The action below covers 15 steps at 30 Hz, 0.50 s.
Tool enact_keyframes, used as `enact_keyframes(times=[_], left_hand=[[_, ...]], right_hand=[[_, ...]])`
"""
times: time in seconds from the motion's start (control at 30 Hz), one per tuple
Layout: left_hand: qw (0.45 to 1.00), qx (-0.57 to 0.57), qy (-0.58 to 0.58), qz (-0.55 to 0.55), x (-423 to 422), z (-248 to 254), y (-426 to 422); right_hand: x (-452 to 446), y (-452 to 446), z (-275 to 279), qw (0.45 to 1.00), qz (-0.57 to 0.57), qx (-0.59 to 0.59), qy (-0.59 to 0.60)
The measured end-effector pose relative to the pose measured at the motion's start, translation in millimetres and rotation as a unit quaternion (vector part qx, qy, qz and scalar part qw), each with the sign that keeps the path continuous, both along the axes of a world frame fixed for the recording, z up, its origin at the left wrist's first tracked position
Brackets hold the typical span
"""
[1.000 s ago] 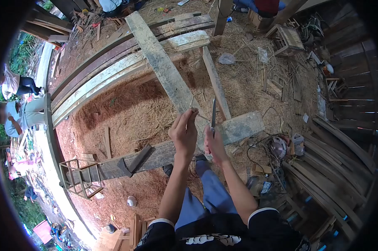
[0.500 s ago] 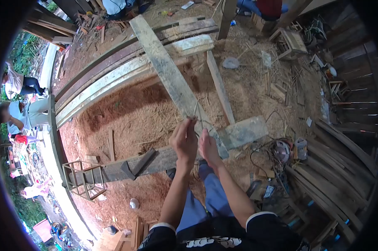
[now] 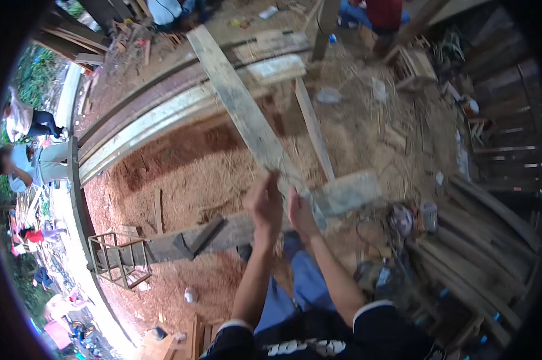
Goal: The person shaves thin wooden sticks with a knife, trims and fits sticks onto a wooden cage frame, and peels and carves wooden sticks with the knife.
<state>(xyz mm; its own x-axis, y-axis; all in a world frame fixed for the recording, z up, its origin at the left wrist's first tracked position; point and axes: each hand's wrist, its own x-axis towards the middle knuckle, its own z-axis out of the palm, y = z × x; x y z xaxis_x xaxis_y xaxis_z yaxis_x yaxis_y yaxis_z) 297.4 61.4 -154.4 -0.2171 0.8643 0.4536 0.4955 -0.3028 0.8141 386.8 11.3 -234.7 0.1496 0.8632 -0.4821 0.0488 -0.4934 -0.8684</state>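
Note:
My left hand [image 3: 263, 207] is closed, its fingertips pinched on a thin dark strand [image 3: 291, 177], string-like or wire-like; the blur hides which. Beside it, a little to the right, my right hand [image 3: 301, 215] is also closed, thumb up, on the same strand. The strand curves loosely between and beyond the two hands. Both hands are held above the near end of a long pale plank [image 3: 241, 108], which slopes away to the upper left. Under that end runs a broad, weathered board [image 3: 358, 189].
Long beams [image 3: 157, 117] lie beyond the sawdust, and a narrow board [image 3: 313, 126] leans at the right. A small wooden frame [image 3: 121, 261] stands left. Stacked timber [image 3: 463, 264] and a power tool [image 3: 401, 219] are at right. Other people sit or stand at the far side and left.
The strand's upright loop beside my right hand has dropped and now bends lower to the right. My hands stay nearly in place. The view is blurrier.

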Motion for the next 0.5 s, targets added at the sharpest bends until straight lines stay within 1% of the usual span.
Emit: enact_keyframes(times=[0.03,0.07,0.1,0.13,0.17,0.2,0.23,0.27,0.3,0.37,0.4,0.47,0.5], left_hand=[[1.0,-0.02,-0.02,0.012,-1,7,1],[1.0,-0.001,0.03,0.001,-2,5,2],[1.0,0.003,0.015,-0.01,2,8,6],[1.0,-0.006,0.005,-0.024,4,12,0],[0.999,-0.014,-0.006,-0.041,6,13,-3],[0.999,0.008,-0.025,-0.026,9,3,-1],[0.999,0.005,-0.02,-0.032,9,6,-2],[0.999,0.002,-0.014,-0.036,9,11,-3],[0.999,0.001,-0.007,-0.039,8,14,-2],[1.0,-0.024,-0.004,-0.018,6,8,-4],[0.999,-0.035,-0.004,-0.008,6,6,-4],[1.0,0.015,0.016,-0.015,-1,3,3],[0.999,0.028,0.026,-0.017,-3,4,0]], right_hand=[[1,-16,6,0.998,-0.017,-0.046,0.04],[8,-8,12,0.995,-0.026,-0.066,0.076],[11,1,23,0.989,-0.031,-0.09,0.115],[11,2,34,0.999,-0.021,0.0,0.049],[11,1,46,0.995,-0.038,0.042,0.076],[12,5,72,0.99,-0.055,0.086,0.101],[13,4,85,0.981,-0.073,0.127,0.125],[11,3,74,0.984,-0.053,0.16,0.051],[7,2,49,0.981,-0.032,0.193,-0.022],[2,-5,-5,0.953,0.011,0.252,-0.169],[1,-12,-5,0.999,-0.005,0.024,-0.045],[9,0,-9,0.995,0.023,0.008,-0.095],[12,0,2,0.992,0.04,-0.011,-0.121]])
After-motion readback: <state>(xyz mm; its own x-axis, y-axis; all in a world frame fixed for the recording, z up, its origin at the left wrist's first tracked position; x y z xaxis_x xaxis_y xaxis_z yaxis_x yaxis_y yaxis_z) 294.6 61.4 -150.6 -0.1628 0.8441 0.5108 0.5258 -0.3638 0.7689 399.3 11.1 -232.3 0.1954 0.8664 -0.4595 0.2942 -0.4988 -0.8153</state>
